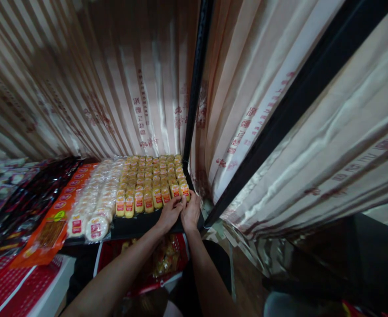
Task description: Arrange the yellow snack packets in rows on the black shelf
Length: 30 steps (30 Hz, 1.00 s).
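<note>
Both my hands reach to the front right corner of a dark shelf (137, 225). My left hand (170, 214) and my right hand (190, 212) sit side by side, fingers curled onto the front packets of the yellow packaged snacks (149, 178), which stand in several rows with red labels. The fingertips pinch at the packets nearest the black post (194, 88). Which packet each hand grips is too small to tell.
Left of the yellow rows lie round white cakes in clear wrap (95, 202), then orange packets (53, 222) and black packets (29, 198). Striped cream curtains (115, 79) hang behind and to the right. A red box of snacks (167, 259) sits below the shelf.
</note>
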Motion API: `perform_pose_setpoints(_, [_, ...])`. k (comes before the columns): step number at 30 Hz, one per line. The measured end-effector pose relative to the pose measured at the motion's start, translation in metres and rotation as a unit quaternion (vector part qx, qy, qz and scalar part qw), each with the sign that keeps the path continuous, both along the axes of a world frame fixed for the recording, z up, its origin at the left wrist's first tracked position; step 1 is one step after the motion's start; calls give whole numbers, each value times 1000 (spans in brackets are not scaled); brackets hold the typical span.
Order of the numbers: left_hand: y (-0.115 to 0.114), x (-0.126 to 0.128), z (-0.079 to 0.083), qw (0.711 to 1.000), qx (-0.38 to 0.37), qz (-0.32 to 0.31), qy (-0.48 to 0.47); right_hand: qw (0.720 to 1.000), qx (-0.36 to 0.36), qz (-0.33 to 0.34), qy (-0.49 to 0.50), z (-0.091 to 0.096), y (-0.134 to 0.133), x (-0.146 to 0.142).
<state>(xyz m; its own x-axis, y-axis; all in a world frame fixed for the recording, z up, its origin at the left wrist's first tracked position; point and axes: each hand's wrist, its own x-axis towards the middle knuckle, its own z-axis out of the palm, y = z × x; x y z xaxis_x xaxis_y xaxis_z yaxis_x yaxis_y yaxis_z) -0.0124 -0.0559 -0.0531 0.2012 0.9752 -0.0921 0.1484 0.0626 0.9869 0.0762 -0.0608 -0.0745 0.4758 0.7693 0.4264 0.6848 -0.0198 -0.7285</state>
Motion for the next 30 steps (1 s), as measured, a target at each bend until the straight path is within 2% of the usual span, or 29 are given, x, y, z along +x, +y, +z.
perform_pose_setpoints(6, [-5,0,6,1000,23,-15,6,999,-11,-12,-35,-2,0,1])
perform_pose_setpoints(11, [-13,-6,10,1000,4,4,12,999,-1,-6,-49,-6,-1,1])
perform_pose_setpoints(18, [-26,-18,4,999,-13,21,30,998,2,9,-60,-18,-8,0])
perform_pose_setpoints(21, [-32,-19,2,1000,-10,15,25,998,-1,19,-66,-16,-14,0])
perform_pose_setpoints(24, [-43,-25,1,1000,-9,9,16,996,-3,15,-84,-9,-28,-7])
perform_pose_setpoints(27, [-60,-43,-2,1000,7,-16,-1,996,6,24,-85,-5,-56,-23])
perform_pose_setpoints(30, [-82,-71,-14,998,11,-60,-34,992,16,106,-64,-11,-90,-43])
